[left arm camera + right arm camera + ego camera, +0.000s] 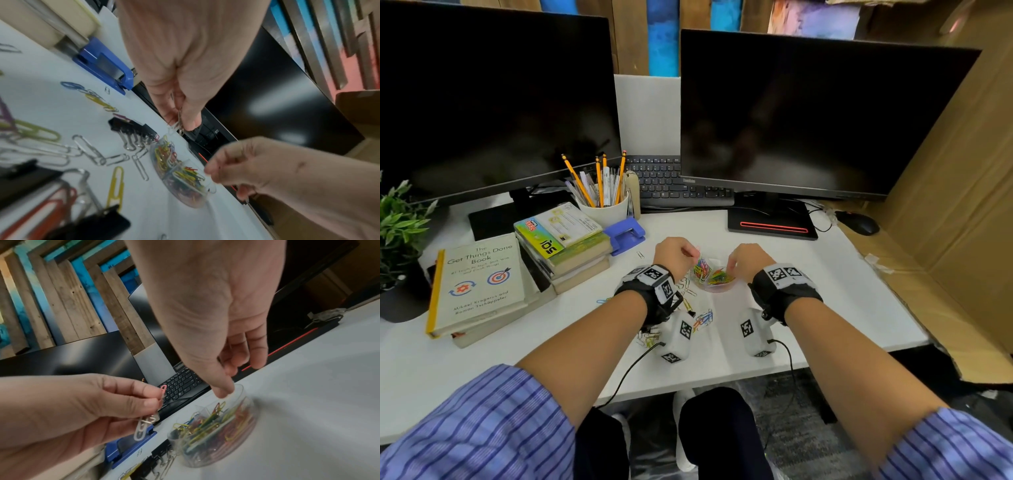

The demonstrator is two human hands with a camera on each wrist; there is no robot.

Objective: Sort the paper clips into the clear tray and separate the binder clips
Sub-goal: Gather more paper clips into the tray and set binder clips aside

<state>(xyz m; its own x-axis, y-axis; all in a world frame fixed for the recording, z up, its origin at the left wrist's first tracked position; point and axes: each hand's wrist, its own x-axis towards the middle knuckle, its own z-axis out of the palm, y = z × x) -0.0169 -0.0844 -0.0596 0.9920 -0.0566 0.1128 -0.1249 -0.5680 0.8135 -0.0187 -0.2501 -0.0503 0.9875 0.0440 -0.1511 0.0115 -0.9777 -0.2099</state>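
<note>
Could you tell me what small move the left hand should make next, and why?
Probably shift slightly right and release: the left hand pinches a few paper clips beside, not over, the clear tray, which already holds colored clips. The right hand's fingertip seems to touch its rim.

An office desk [774,267]: two monitors [808,113], keyboard [664,181], pencil cup [606,210].

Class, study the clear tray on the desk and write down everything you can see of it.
The clear tray is a round, shallow dish of see-through plastic, with inner dividers splitting it into compartments. It sits flat on the white desk, in front of the keyboard, and holds many coloured paper clips. The right hand touches its far rim with the thumb. The left hand, pinching a few clips, hovers beside it. Loose clips and black binder clips lie on the desk nearby.
</note>
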